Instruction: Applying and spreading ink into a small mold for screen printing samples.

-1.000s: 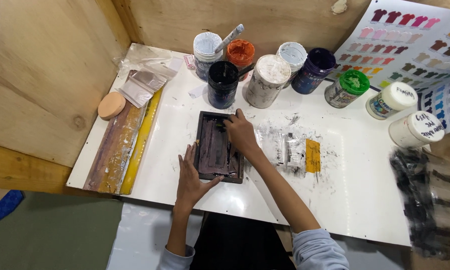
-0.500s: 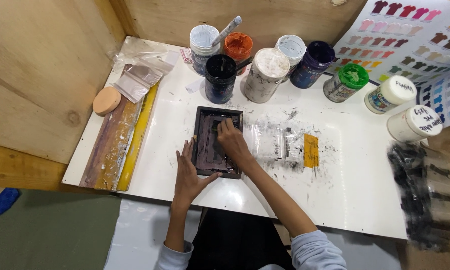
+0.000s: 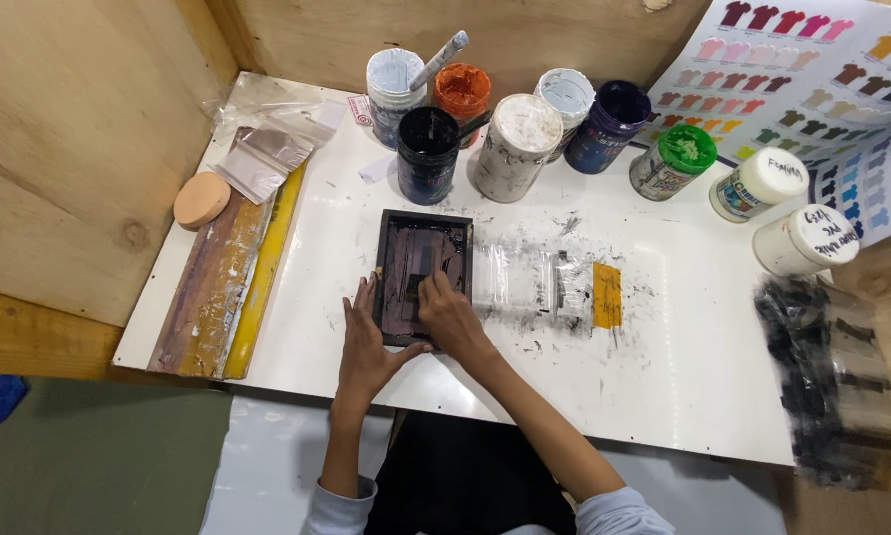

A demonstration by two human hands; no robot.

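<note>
So there's a small dark framed screen [image 3: 422, 277] lying flat on the white table [image 3: 703, 376], roughly mid-table and a bit toward the near edge. Both hands are on it. The left hand [image 3: 366, 342] sits at the frame's near-left corner, fingers stretched out flat along the left side of the frame, palm resting on the table just off the frame. The right hand [image 3: 449, 317] is over the lower right part of the screen, fingers curled and pressed down on the mesh; can't tell if it's pinching something small under there or just pushing with the fingertips.

Just right of the frame there's a clear plastic sheet [image 3: 529, 282] smeared with black ink, and a yellow strip [image 3: 607, 295] at its far end. Black smudges are all over the table around it.

Along the far edge there's a row of ink jars: a black one [image 3: 427, 154] closest to the frame, a white-lidded one [image 3: 512, 147], an orange one [image 3: 462, 91], a dark blue one [image 3: 612, 124], a green-lidded one [image 3: 677, 160], and two white tubs [image 3: 782, 208] toward the right edge. At the left edge lie a long wooden squeegee [image 3: 229, 287] and a round tan disc [image 3: 202, 199]. A colour chart [image 3: 812, 89] of little shirts covers the far right corner. Plywood walls [image 3: 69, 149] close in on the left and back.
</note>
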